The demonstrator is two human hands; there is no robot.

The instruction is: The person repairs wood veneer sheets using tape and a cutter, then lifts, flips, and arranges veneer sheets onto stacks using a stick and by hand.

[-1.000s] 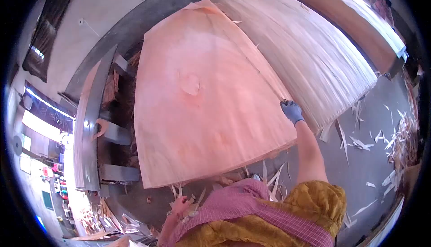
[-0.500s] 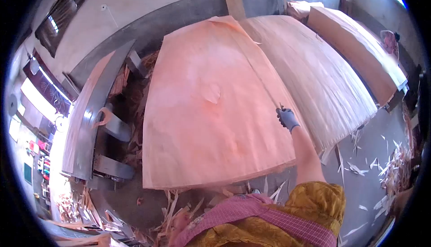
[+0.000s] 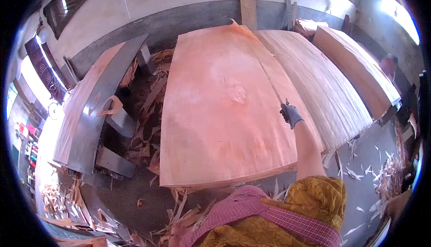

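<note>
My right hand [image 3: 292, 115], in a grey glove, is closed around a small, thin knife-like tool [image 3: 287, 102] whose tip points away from me. It rests on the right part of a large stack of pinkish wood veneer [image 3: 215, 130]. A long straight line [image 3: 268, 74] runs along the top sheet from the far end to the tool. A torn patch [image 3: 235, 92] shows near the sheet's middle, and its far edge curls up. My left hand cannot be made out.
Right of the stack lies paler veneer [image 3: 314, 85], then a brown-sided stack [image 3: 350, 67]. A metal-topped bench [image 3: 90, 116] stands left. Veneer scraps [image 3: 388, 175] litter the floor. A board [image 3: 248, 11] leans on the back wall; a blurred person [image 3: 389, 65] is far right.
The view has shifted, so the stack sits further right and lower at its far end. My right hand keeps its grip on the tool at the line. The far edge curls up more.
</note>
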